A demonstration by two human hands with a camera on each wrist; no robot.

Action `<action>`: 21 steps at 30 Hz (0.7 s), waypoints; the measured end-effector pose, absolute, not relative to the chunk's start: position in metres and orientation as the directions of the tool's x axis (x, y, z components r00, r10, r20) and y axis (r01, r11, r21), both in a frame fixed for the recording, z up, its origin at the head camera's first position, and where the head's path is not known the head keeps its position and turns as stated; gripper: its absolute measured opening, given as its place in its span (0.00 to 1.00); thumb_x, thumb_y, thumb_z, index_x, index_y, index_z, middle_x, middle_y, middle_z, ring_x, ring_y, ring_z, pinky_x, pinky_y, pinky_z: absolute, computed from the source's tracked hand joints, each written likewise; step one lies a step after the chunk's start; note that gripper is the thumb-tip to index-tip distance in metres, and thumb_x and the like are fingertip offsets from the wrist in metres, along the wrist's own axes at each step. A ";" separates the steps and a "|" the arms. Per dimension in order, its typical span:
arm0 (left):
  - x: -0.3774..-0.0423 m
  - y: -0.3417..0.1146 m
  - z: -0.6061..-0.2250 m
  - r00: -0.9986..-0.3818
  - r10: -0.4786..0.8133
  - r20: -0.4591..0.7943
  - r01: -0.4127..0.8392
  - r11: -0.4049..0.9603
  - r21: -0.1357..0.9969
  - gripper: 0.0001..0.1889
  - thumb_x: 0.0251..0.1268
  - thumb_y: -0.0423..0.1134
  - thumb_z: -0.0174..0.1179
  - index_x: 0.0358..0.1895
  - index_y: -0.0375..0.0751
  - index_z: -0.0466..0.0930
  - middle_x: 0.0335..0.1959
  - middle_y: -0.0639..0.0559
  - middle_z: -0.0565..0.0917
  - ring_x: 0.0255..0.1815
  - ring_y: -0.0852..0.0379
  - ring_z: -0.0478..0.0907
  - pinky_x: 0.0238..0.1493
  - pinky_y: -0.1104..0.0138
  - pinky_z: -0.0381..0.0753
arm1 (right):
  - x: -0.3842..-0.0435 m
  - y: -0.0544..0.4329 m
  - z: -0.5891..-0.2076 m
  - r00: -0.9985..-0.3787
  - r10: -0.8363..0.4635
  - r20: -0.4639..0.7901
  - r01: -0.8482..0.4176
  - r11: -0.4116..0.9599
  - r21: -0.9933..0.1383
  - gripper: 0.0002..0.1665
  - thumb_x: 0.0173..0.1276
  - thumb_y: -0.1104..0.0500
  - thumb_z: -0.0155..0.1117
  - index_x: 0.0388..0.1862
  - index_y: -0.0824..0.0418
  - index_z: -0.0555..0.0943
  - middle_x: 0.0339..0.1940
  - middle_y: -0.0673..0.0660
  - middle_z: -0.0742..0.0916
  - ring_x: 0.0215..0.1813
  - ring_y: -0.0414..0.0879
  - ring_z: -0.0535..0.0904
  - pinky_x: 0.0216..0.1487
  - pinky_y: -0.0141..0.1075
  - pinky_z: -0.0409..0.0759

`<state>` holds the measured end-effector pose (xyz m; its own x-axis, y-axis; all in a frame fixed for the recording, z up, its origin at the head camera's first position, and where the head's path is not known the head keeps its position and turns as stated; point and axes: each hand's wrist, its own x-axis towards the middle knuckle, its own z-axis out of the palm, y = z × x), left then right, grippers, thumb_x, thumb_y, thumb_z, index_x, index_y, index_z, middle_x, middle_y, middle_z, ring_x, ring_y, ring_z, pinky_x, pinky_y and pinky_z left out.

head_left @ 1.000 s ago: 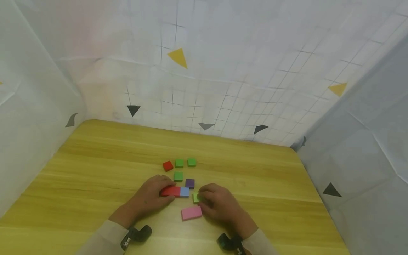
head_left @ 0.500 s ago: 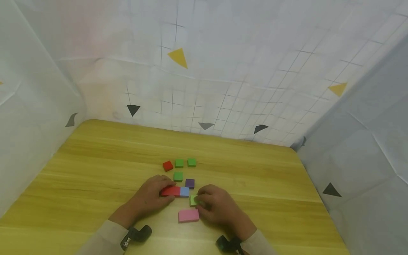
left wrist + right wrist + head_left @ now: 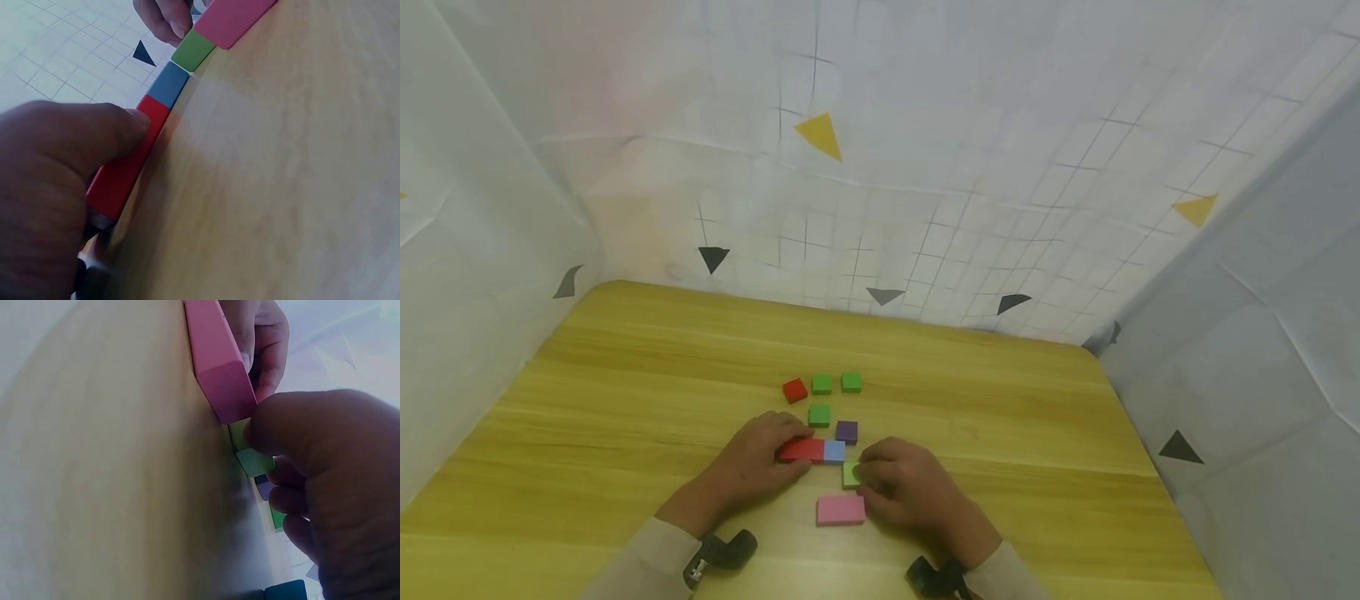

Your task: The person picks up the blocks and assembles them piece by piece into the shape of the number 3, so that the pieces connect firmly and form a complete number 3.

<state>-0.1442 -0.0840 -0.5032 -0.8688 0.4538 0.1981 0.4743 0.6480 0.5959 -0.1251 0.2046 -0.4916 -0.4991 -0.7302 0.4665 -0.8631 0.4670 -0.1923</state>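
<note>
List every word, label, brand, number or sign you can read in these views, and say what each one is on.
None: no text is readable in any view.
Red block, blue block, light green block, pink block: visible faces plain.
Wall covering: printed lines and coloured shapes, no lettering.
Black left-wrist device: too small to tell.

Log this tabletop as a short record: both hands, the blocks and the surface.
Left hand: grips the long red block
Right hand: fingers pinch the light green block
End to end with long red block: light blue block
Nearest the person: pink rectangular block
Beyond light blue block: purple square block
Farther off: three green square blocks, small red block
Surface: wood-grain table
</note>
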 end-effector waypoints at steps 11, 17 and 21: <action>-0.144 -0.084 -0.503 -0.870 0.452 0.199 0.473 0.651 0.594 0.22 0.60 0.53 0.69 0.58 0.57 0.82 0.51 0.69 0.80 0.50 0.71 0.72 0.53 0.66 0.78 | -0.125 0.200 -0.494 -0.484 -0.723 0.492 -0.870 0.459 -0.182 0.08 0.59 0.53 0.73 0.36 0.53 0.87 0.42 0.47 0.87 0.48 0.39 0.81 0.53 0.30 0.79; -0.144 -0.084 -0.502 -0.872 0.450 0.191 0.468 0.653 0.596 0.22 0.60 0.53 0.69 0.58 0.58 0.82 0.50 0.71 0.80 0.48 0.71 0.72 0.51 0.67 0.78 | -0.126 0.200 -0.498 -0.491 -0.714 0.500 -0.866 0.465 -0.186 0.08 0.60 0.53 0.72 0.37 0.52 0.87 0.43 0.46 0.86 0.48 0.38 0.81 0.52 0.30 0.80; -0.144 -0.084 -0.501 -0.871 0.450 0.197 0.471 0.649 0.598 0.22 0.60 0.53 0.69 0.58 0.58 0.82 0.50 0.71 0.80 0.49 0.71 0.72 0.52 0.66 0.78 | -0.126 0.199 -0.499 -0.499 -0.709 0.498 -0.860 0.474 -0.186 0.08 0.60 0.52 0.72 0.37 0.51 0.88 0.43 0.46 0.86 0.48 0.37 0.81 0.52 0.29 0.80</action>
<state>-0.1443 -0.0841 -0.5010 -0.8709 0.4502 0.1973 0.4709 0.6490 0.5975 -0.1265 0.1992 -0.4987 -0.4987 -0.7091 0.4984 -0.8604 0.4744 -0.1861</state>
